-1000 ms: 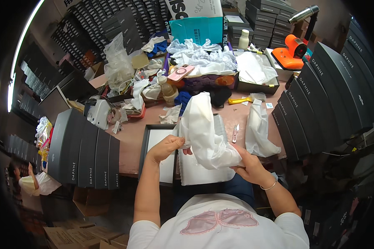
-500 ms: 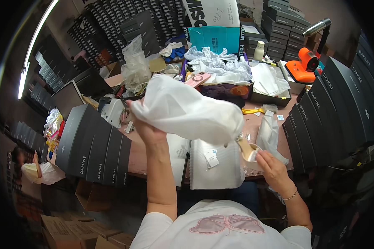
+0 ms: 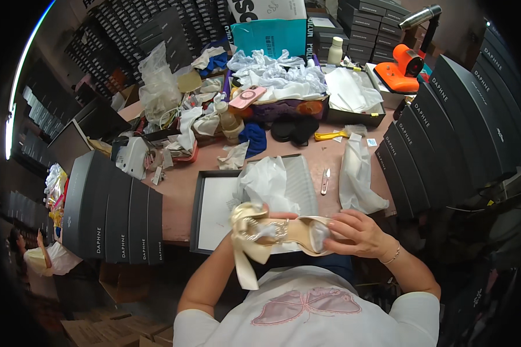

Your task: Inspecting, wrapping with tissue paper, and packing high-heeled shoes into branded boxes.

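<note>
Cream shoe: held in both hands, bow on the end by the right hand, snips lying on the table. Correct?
One error: the head view shows the bow on the end by the left hand, with the right hand at the opposite end. The rest stands: the cream shoe is held in both hands, and the snips lie on the table.

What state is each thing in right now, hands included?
Cream bow-trimmed shoe: unwrapped, held, white stuffing inside
Right hand: fingers on the shoe end opposite the bow
Left hand: behind shoe, mostly hidden
White wrapping: crumpled, loose
White-wrapped bundle: wrapped, lying down
Thread snips: lying flat
Pink phone: back up
Pale bottle: upright, capped
Yellow-handled brush: lying flat
Black shoeboxes: stacked, closed
</note>
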The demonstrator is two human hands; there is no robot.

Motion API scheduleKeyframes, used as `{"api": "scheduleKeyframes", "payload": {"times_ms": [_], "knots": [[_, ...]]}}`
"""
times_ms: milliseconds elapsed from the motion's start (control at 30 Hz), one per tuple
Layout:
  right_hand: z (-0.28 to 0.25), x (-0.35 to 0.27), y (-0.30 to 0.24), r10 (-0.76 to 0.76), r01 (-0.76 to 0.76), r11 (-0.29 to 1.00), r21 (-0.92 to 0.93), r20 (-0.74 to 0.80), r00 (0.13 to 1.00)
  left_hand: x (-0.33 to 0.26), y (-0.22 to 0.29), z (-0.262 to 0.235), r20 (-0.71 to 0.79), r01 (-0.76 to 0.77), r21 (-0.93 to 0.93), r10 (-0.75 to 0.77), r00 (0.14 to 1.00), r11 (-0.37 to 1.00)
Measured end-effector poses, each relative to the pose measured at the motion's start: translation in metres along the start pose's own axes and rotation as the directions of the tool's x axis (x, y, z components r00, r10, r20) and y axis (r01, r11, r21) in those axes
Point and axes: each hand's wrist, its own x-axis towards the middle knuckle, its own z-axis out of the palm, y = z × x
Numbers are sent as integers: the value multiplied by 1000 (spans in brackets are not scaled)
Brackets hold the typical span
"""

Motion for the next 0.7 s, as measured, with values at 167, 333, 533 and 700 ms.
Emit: {"api": "scheduleKeyframes", "payload": {"times_ms": [167,333,533,700], "knots": [[32,39,11,106,-94,988,-122,99,989,-18,-51,-9,327,52,-356,72,942,933],[73,65,-4,372,-364,895,257,19,928,-20,-80,16,-187,-387,-83,367,911,918],[110,67,-23,368,-341,915,214,-100,925,-7,-100,30,-427,-520,239,569,703,820],[121,56,-35,473,-411,850,330,-134,871,-22,-72,39,-358,-350,471,538,763,810]]}}
